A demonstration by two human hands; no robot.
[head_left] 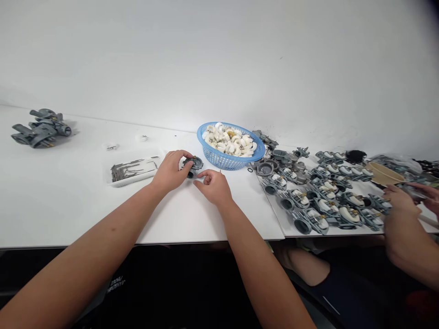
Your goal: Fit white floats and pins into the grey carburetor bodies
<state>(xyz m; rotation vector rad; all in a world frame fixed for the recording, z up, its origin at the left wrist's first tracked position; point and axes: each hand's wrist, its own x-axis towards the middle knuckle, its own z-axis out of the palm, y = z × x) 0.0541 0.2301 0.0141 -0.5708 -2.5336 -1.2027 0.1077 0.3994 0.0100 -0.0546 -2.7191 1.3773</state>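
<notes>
The left hand grips a grey carburetor body on the white worktop just in front of the blue basket of white floats, while the right hand, loosely curled, seems to pinch something too small to tell, probably a part to be seated accurately in the body.

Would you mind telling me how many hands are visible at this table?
4: the person's left hand grips a grey metal part, their right hand rests beside it, and a co-worker's two hands work at the far right edge.
</notes>
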